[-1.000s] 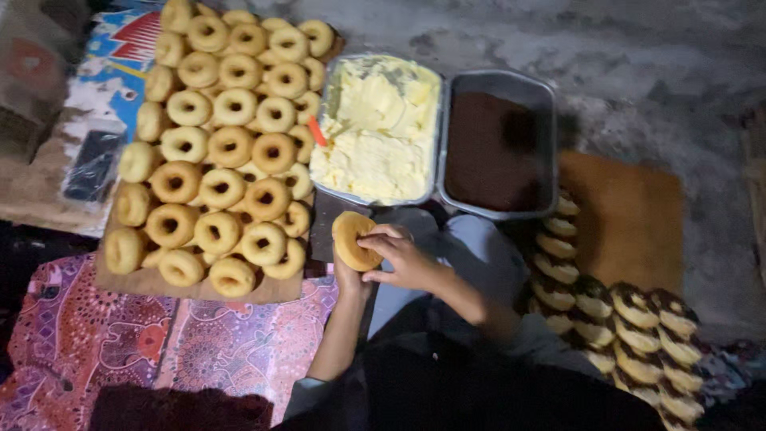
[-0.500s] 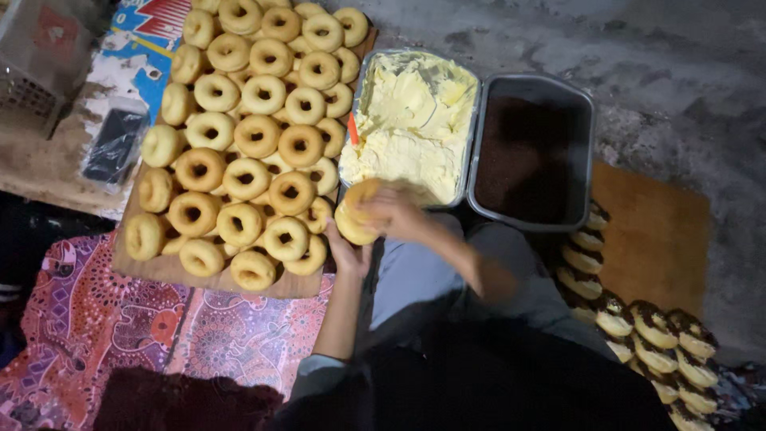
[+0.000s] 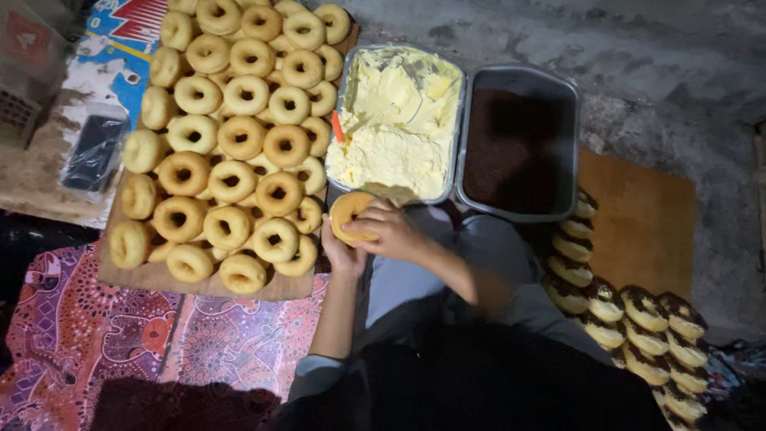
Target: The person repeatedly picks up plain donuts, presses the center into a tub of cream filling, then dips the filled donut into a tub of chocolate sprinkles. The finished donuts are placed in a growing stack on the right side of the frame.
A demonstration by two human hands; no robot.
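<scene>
Nearest the camera, both hands now sit closer to the cream tray (image 3: 396, 120) than a second ago. The left hand (image 3: 341, 254) cups a plain doughnut (image 3: 349, 215) from beneath, fingers curled round its edge; the right hand (image 3: 392, 231) closes over it at 3 o'clock. The doughnut is round, with no long axis, its flat face tilted up toward 12 o'clock. Beyond lie the dark sprinkle tray (image 3: 519, 144) and the doughnut pile (image 3: 231, 144) at 10 o'clock; finished ones (image 3: 630, 319) sit at 4 o'clock.
</scene>
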